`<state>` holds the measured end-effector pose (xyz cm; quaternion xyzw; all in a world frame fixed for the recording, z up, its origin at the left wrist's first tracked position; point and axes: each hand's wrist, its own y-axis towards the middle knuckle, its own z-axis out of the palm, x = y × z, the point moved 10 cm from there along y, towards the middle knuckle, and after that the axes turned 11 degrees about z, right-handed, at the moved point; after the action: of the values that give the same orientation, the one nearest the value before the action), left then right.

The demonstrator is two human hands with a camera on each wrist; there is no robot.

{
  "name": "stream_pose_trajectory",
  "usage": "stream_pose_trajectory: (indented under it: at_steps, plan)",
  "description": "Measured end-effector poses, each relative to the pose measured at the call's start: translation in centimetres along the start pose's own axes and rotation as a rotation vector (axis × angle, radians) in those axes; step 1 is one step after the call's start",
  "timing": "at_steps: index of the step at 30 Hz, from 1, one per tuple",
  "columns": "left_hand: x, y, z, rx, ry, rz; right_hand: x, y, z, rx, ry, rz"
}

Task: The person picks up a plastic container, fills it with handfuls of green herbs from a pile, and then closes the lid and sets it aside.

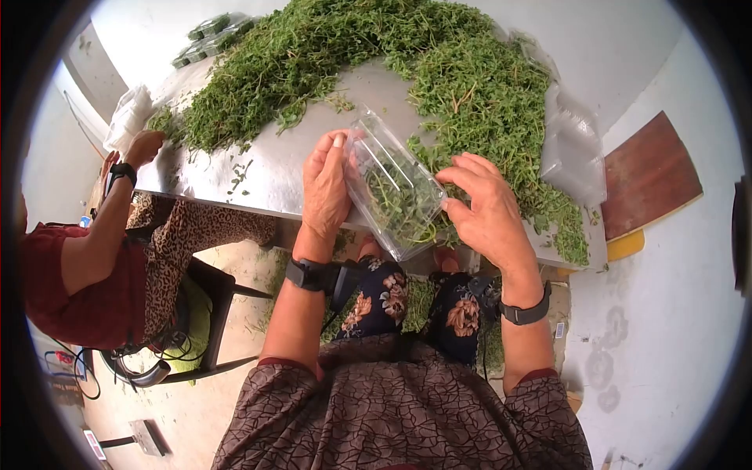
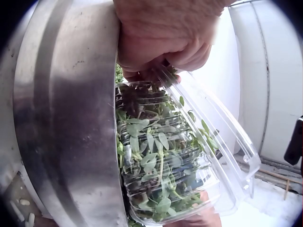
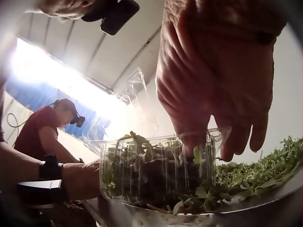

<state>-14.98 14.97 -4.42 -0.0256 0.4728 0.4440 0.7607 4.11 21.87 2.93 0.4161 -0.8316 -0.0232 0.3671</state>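
Observation:
A clear plastic clamshell box (image 1: 392, 184) with leafy green sprigs (image 2: 156, 156) inside is at the table's front edge, its lid (image 2: 232, 137) partly raised. My left hand (image 1: 325, 176) grips the box's left side, thumb on top near the hinged end. At the opposite end, my right hand (image 1: 486, 204) pinches the rim between thumb and forefinger. In the right wrist view one digit of the right hand (image 3: 218, 90) reaches over the rim among the sprigs, while other fingers hang outside the corner.
A large heap of greens (image 1: 486, 94) covers much of the metal table (image 1: 372, 90). Stacked clear boxes (image 1: 572, 149) stand at right, filled packs (image 1: 211, 39) at back left. Another person (image 1: 86, 274) sits at left, one hand at the heap. A brown board (image 1: 650, 176) leans at right.

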Motion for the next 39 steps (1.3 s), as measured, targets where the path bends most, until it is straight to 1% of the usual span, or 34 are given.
stream_pose_trajectory:
  at_steps: [3, 5, 9, 11, 12, 15, 17, 21, 23, 27, 29, 30, 32, 33, 35, 36, 38, 39]
  plan:
    - [0.0, 0.1, 0.1, 0.014, 0.011, 0.021, 0.0, 0.1, 0.0, -0.009, -0.024, 0.015]
    - [-0.3, 0.1, 0.1, -0.035, 0.017, 0.027, -0.4, 0.3, 0.6, 0.071, -0.026, 0.058]
    - [-0.2, 0.2, -0.1, -0.037, 0.053, 0.035, -0.9, 0.8, 1.0, 0.054, -0.042, 0.073]
    - [-0.2, 0.3, -0.1, -0.028, 0.077, 0.038, -0.4, 1.2, 1.7, 0.137, -0.134, 0.040]
    - [-0.1, 0.3, -0.2, -0.029, 0.077, 0.039, -0.4, 1.2, 1.7, 0.138, -0.134, 0.038]
    - [-0.2, 0.3, -0.4, -0.052, 0.099, 0.056, -0.3, 1.3, 1.8, 0.085, -0.183, -0.009]
    - [-0.6, 0.3, -0.5, -0.079, 0.125, 0.093, 0.3, 1.1, 0.8, -0.064, -0.113, -0.121]
    - [-1.3, 0.2, -0.1, -0.111, 0.130, 0.113, 0.3, 0.9, 0.3, -0.092, -0.049, -0.146]
    - [-1.6, 0.1, -0.1, -0.126, 0.169, 0.129, 0.4, 1.0, 0.4, -0.031, -0.034, -0.158]
    - [-1.7, 0.1, 0.0, -0.120, 0.193, 0.145, 0.8, 0.8, 0.1, -0.019, -0.066, -0.161]
    - [-1.8, 0.2, 0.1, -0.111, 0.199, 0.143, 0.7, 0.5, 0.4, -0.012, -0.150, -0.214]
    - [-1.8, 0.2, 0.0, -0.114, 0.200, 0.144, 0.8, 0.5, 0.3, -0.010, -0.149, -0.217]
    - [-1.8, 0.2, 0.2, -0.106, 0.196, 0.148, -0.7, 1.0, 1.0, 0.169, -0.084, 0.007]
    - [-1.8, 0.2, 0.2, -0.109, 0.197, 0.148, -0.6, 1.0, 0.7, 0.172, -0.084, 0.006]
    - [-1.9, 0.1, 0.2, -0.116, 0.265, 0.136, -0.6, 0.8, 0.9, 0.249, -0.089, -0.010]
    - [-1.8, 0.0, 0.1, -0.118, 0.265, 0.130, -0.6, 0.8, 0.7, 0.254, -0.090, -0.005]
    - [-1.5, 0.2, 0.0, -0.120, 0.231, 0.118, 0.6, 0.7, -0.4, 0.254, 0.152, -0.083]
    - [-1.5, 0.1, 0.0, -0.121, 0.229, 0.117, 0.7, 0.5, -0.7, 0.255, 0.150, -0.082]
